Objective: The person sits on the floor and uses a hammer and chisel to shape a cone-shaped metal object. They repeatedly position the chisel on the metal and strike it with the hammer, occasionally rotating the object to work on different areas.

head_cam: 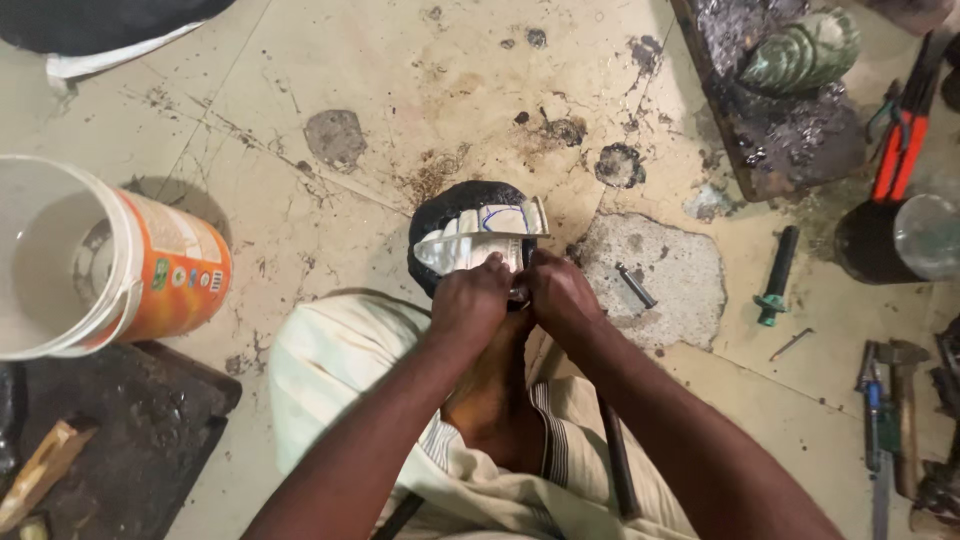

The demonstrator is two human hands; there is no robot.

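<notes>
Both hands (515,298) grip a crumpled, silvery metal sheet (480,240).

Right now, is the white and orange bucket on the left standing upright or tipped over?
Tipped. The bucket leans on its side, its open mouth turned toward the camera, so the white inside wall shows. Nothing is visible inside.

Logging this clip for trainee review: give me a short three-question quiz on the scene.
1. True or false: both hands grip the silvery sheet.
2. The bucket lies on which side of the picture? A) left B) right C) top centre
3. What does the silvery sheet rest on?

Key:
1. True: the left hand and right hand hold its near edge.
2. A
3. A round black block on the floor.
</notes>
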